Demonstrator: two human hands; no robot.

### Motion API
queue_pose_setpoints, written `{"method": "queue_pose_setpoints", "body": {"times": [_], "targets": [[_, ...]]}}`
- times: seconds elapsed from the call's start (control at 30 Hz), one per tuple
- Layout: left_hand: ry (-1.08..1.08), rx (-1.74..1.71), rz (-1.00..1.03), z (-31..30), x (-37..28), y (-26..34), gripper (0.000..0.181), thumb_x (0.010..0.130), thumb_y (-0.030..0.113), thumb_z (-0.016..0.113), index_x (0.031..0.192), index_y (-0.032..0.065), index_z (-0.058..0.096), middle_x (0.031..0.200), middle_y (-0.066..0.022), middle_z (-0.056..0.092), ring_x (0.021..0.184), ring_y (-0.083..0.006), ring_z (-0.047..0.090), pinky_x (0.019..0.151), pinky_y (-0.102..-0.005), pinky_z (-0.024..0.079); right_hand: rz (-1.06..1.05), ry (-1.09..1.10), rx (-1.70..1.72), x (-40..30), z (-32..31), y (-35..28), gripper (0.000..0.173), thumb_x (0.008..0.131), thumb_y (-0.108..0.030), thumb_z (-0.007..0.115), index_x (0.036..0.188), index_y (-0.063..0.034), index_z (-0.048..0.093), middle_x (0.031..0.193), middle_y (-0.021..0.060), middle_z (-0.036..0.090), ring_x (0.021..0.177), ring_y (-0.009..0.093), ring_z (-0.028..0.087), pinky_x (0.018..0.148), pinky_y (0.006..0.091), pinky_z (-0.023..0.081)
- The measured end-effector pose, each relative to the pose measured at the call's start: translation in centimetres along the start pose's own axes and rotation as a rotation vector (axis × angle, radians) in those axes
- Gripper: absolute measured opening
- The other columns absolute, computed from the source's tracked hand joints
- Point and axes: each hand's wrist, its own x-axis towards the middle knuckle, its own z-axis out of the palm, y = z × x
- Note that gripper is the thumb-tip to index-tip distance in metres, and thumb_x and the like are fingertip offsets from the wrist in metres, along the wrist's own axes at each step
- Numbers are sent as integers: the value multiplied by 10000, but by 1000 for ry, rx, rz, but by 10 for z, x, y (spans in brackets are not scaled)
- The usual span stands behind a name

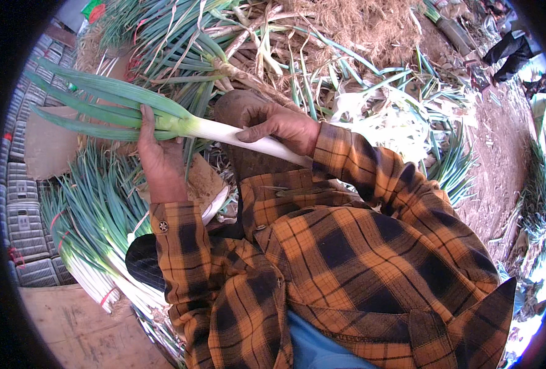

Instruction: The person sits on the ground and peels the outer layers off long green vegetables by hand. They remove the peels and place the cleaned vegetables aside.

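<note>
My left hand grips a large green onion where its green leaves meet the white stalk. My right hand is around the lower white part, thumb on top. The onion lies slantwise above my lap, leaves towards the left and white end by my right cuff; its white surface looks smooth. Beyond my hands lies a pile of unpeeled green onions with brownish outer layers, dry leaves and fibrous roots. To the left of my left sleeve lie clean white-stalked green onions, some tied with red bands.
Stacked grey plastic crates line the left side. A wooden board is at lower left, and a piece of cardboard stands behind my left hand. Peeled skins and leaf scraps are heaped at the right. More green onions lie at the far right.
</note>
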Motion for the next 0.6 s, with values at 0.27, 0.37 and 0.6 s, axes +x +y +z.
{"method": "queue_pose_setpoints", "body": {"times": [0.27,0.37,0.6], "targets": [[-235,-38,-42,-30,14,5,425,874,377,523,1127,37,492,959,-69,571,792,-171,554,603,-259,454,65,-41,301,-5,3,11,71,786,-94,637,788,-50,581,704,5,555,659,102,524,604,235,419],[-69,-63,-12,-39,20,9,452,833,422,567,1108,69,507,935,-50,563,745,-179,540,565,-269,431,-58,-87,503,-11,-2,-2,75,805,-96,602,808,-60,535,732,14,518,615,101,482,575,238,407],[333,86,184,-97,29,37,498,796,465,601,1096,78,507,1004,-63,544,836,-208,541,614,-342,448,-100,-194,398,-72,-64,-51,142,817,-131,604,822,-62,480,721,16,462,443,39,342,363,154,253]]}}
